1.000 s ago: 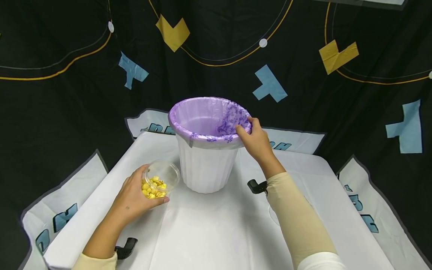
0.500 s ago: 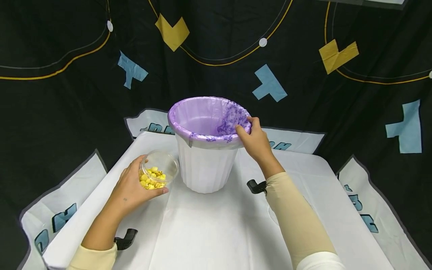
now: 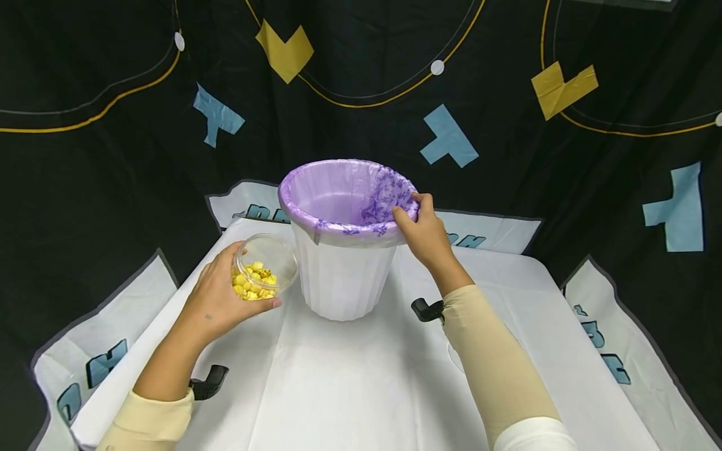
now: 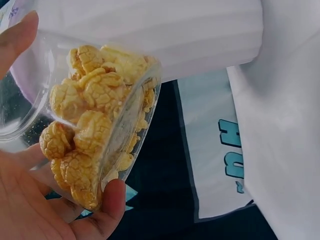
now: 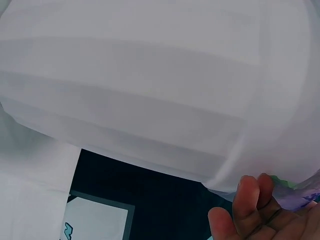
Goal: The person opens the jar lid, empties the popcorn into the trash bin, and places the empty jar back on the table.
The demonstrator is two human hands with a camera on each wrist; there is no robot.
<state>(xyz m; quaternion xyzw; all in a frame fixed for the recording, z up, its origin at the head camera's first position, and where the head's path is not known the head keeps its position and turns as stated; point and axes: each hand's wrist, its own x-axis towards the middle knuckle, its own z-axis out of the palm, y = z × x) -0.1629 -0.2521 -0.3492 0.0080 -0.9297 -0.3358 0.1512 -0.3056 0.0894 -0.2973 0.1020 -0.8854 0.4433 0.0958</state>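
The bin (image 3: 346, 282) stands upright on the desk (image 3: 338, 388), its purple bag (image 3: 318, 194) folded over the rim, which likely keeps the liner from slipping inside. The right hand (image 3: 425, 235) grips that rim at about four o'clock, presumably to steady bin and bag together. At eight o'clock from the bin, just beside it, the clear cup (image 3: 269, 249) is held tilted, so the yellow popcorn (image 3: 254, 283) inside lies gathered low towards its base. The left hand (image 3: 217, 300) grasps the cup from its eight o'clock side, thumb near and fingers round the far wall, a hold that leaves the mouth uncovered. Between four and five o'clock from the bin, a faint round outline, perhaps a lid (image 3: 454, 359), shows partly behind the right sleeve (image 3: 496, 351).
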